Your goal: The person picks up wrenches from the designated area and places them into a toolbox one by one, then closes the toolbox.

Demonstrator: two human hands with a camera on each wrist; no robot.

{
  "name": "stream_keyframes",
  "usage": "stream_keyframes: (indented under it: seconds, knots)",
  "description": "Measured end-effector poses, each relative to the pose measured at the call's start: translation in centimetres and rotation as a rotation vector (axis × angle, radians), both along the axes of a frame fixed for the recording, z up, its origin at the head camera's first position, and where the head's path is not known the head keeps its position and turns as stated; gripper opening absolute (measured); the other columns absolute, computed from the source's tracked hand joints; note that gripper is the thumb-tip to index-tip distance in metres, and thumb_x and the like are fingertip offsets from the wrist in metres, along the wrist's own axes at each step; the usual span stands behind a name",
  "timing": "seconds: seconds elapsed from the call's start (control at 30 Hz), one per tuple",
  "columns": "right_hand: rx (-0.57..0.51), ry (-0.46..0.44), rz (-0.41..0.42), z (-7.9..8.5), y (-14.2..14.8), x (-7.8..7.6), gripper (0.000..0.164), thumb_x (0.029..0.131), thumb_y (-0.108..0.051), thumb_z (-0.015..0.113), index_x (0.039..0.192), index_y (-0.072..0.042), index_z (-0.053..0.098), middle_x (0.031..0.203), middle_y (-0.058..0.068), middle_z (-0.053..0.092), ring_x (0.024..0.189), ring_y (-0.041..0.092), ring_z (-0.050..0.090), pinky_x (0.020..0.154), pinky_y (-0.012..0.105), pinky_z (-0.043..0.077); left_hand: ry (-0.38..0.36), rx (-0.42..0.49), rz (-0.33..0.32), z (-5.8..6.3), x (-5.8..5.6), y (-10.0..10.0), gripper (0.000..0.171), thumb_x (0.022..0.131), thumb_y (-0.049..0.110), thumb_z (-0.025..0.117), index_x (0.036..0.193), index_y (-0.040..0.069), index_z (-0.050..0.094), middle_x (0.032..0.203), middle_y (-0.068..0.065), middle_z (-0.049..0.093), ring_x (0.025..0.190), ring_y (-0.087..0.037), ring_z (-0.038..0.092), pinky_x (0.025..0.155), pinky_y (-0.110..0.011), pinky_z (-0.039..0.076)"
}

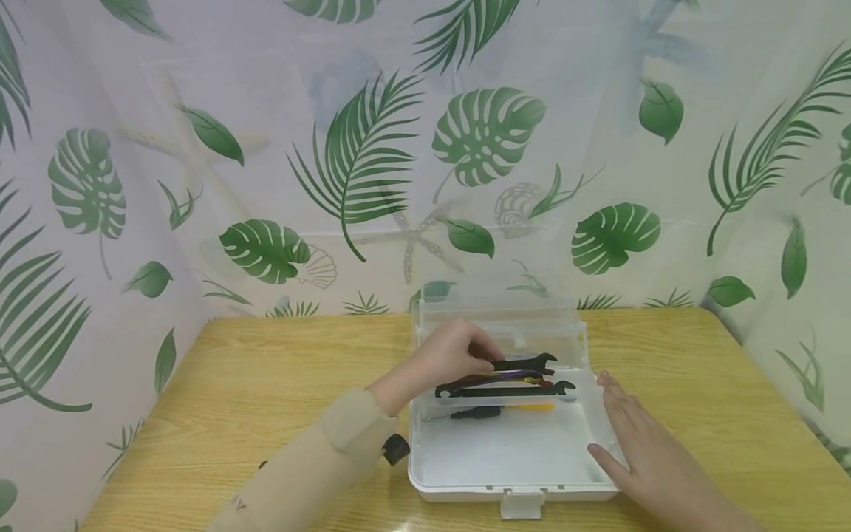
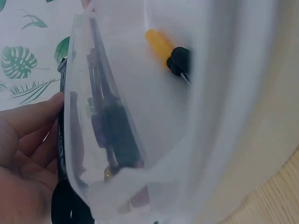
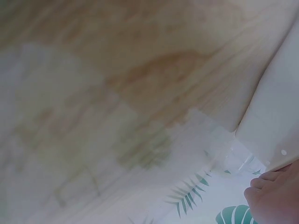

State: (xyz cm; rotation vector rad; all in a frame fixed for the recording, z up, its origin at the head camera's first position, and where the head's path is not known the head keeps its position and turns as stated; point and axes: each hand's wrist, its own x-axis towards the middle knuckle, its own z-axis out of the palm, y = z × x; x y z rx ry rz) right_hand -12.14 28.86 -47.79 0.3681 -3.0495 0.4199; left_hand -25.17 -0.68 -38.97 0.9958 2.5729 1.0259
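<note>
My left hand (image 1: 455, 353) pinches a black open-ended wrench (image 1: 525, 363) between thumb and fingers, over the translucent tray at the back of a white toolbox (image 1: 492, 454). In the left wrist view the wrench (image 2: 61, 135) stands along the outer side of the tray wall (image 2: 74, 154). A second black wrench (image 1: 505, 391) lies in the tray, with purple, red and gold-coloured pieces beside it. Below, on the box floor, are a black-handled screwdriver (image 1: 477, 412) and a yellow handle (image 1: 532, 407). My right hand (image 1: 645, 451) rests on the box's right wall, fingers extended, thumb over the rim.
The toolbox's clear lid (image 1: 495, 314) stands raised at the back, near the leaf-print curtain (image 1: 372, 177). A white latch (image 1: 521, 505) hangs at the front. Left of the box, a small black object (image 1: 396, 448) lies on the wooden table (image 1: 266, 384), partly beside the left sleeve.
</note>
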Motion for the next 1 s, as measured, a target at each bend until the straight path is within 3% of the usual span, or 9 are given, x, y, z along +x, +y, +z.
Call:
stream_keyframes:
  seconds: [0.2, 0.5, 0.63, 0.7, 0.87, 0.97, 1.0]
  knots:
    - [0.004, -0.003, -0.001, 0.1, -0.05, -0.06, 0.094, 0.106, -0.051, 0.058, 0.169, 0.001, 0.011, 0.176, 0.024, 0.018, 0.153, 0.053, 0.034, 0.118, 0.072, 0.037, -0.022, 0.019, -0.002, 0.13, -0.2, 0.48, 0.015, 0.095, 0.001, 0.078, 0.109, 0.005, 0.083, 0.11, -0.01, 0.083, 0.101, -0.022, 0.078, 0.081, -0.015, 0.058]
    - [-0.011, -0.002, 0.006, 0.09, 0.16, -0.17, 0.094, 0.107, -0.05, 0.057, 0.17, -0.002, 0.008, 0.178, 0.021, 0.015, 0.155, 0.052, 0.032, 0.121, 0.071, 0.033, -0.144, 0.077, -0.032, 0.12, -0.24, 0.45, 0.022, 0.095, -0.008, 0.073, 0.113, 0.0, 0.081, 0.116, -0.015, 0.081, 0.109, -0.027, 0.078, 0.086, -0.017, 0.061]
    - [-0.019, 0.01, 0.014, 0.1, 0.25, -0.12, 0.092, 0.108, -0.048, 0.057, 0.17, -0.001, 0.009, 0.178, 0.021, 0.015, 0.155, 0.052, 0.032, 0.131, 0.06, 0.019, -0.174, 0.091, -0.049, -0.09, -0.38, 0.38, 0.024, 0.095, -0.011, 0.072, 0.115, -0.002, 0.08, 0.117, -0.017, 0.081, 0.11, -0.027, 0.078, 0.087, -0.018, 0.061]
    - [-0.02, 0.016, 0.018, 0.11, 0.31, -0.1, 0.091, 0.108, -0.047, 0.058, 0.17, -0.001, 0.01, 0.178, 0.021, 0.015, 0.155, 0.051, 0.032, 0.133, 0.047, 0.007, -0.186, 0.096, -0.058, -0.25, -0.5, 0.36, 0.025, 0.095, -0.012, 0.071, 0.116, -0.003, 0.079, 0.117, -0.017, 0.08, 0.11, -0.027, 0.078, 0.088, -0.019, 0.062]
    - [-0.016, 0.039, 0.028, 0.09, 0.33, 0.01, 0.09, 0.107, -0.045, 0.059, 0.169, -0.001, 0.012, 0.177, 0.022, 0.018, 0.154, 0.051, 0.034, 0.124, 0.022, -0.011, -0.186, 0.108, -0.059, -0.53, -0.77, 0.41, 0.025, 0.095, -0.012, 0.069, 0.117, -0.002, 0.079, 0.118, -0.017, 0.08, 0.111, -0.029, 0.077, 0.089, -0.019, 0.061]
    - [-0.021, 0.045, 0.03, 0.21, 0.3, 0.0, 0.089, 0.107, -0.044, 0.06, 0.169, 0.0, 0.013, 0.176, 0.022, 0.019, 0.154, 0.051, 0.035, 0.131, 0.031, -0.003, -0.182, 0.109, -0.05, -0.6, -0.87, 0.42, 0.025, 0.096, -0.012, 0.069, 0.117, -0.002, 0.079, 0.119, -0.017, 0.08, 0.112, -0.03, 0.077, 0.09, -0.019, 0.061]
    - [-0.016, 0.034, 0.026, 0.29, 0.26, -0.05, 0.09, 0.107, -0.045, 0.059, 0.169, 0.0, 0.012, 0.177, 0.022, 0.019, 0.154, 0.051, 0.035, 0.134, 0.041, 0.005, -0.183, 0.109, -0.048, -0.62, -0.89, 0.43, 0.025, 0.096, -0.012, 0.069, 0.117, -0.002, 0.079, 0.119, -0.017, 0.08, 0.112, -0.03, 0.077, 0.09, -0.019, 0.061]
